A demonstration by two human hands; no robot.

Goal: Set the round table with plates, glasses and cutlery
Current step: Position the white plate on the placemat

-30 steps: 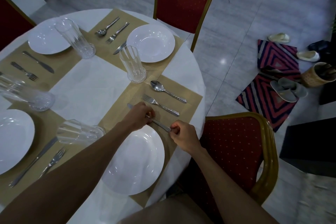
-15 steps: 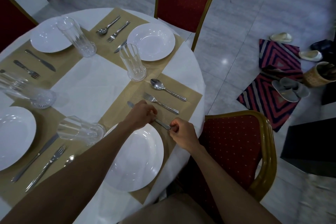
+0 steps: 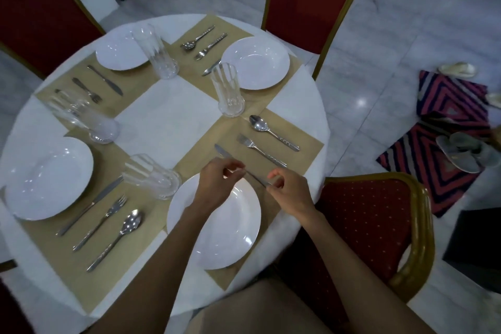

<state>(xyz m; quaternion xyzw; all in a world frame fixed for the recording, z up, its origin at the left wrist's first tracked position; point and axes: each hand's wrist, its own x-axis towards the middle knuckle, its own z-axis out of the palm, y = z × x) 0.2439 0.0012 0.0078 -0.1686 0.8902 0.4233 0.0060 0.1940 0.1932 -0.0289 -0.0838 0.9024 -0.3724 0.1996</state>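
Cutlery is being lined up at the place setting on the right edge of the round table (image 3: pixel 168 119), and the knife (image 3: pixel 253 177) is the piece in hand. The left hand (image 3: pixel 218 180) is pinching it around mid-length, fingers curled over it, while the right hand (image 3: pixel 288 191) is pinching the handle end between thumb and fingertips. The knife is lying slantwise on the tan placemat (image 3: pixel 303 148), between the white plate (image 3: pixel 230 228) and the fork (image 3: pixel 260 151), blade tip pointing toward the table's middle and handle toward the edge. Whether it is resting flat or lifted a little is hard to tell. It is looking slim, plain and bright, a steel piece likely to slide easily on the mat. Fork and spoon (image 3: pixel 272 132) are lying parallel beyond it, and every place is showing a plate, a glass (image 3: pixel 229 91) and cutlery, so the task seems almost done. The next move is probably calling for nudging the knife parallel to the fork, just beside the plate rim, then releasing both hands without dragging it askew.
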